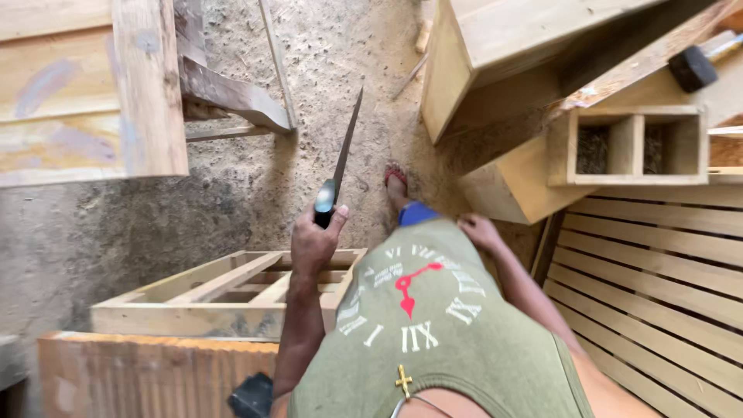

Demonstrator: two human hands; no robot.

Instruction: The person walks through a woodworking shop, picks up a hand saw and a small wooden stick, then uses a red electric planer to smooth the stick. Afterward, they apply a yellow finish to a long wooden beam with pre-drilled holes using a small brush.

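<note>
Overhead, slim steel blade point(346, 143), black grip.

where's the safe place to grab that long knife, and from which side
By the black handle, coming from below at the butt end. The thin blade runs up and away from it to a point, so the handle is the only blunt part. The left hand already wraps it there.
</note>
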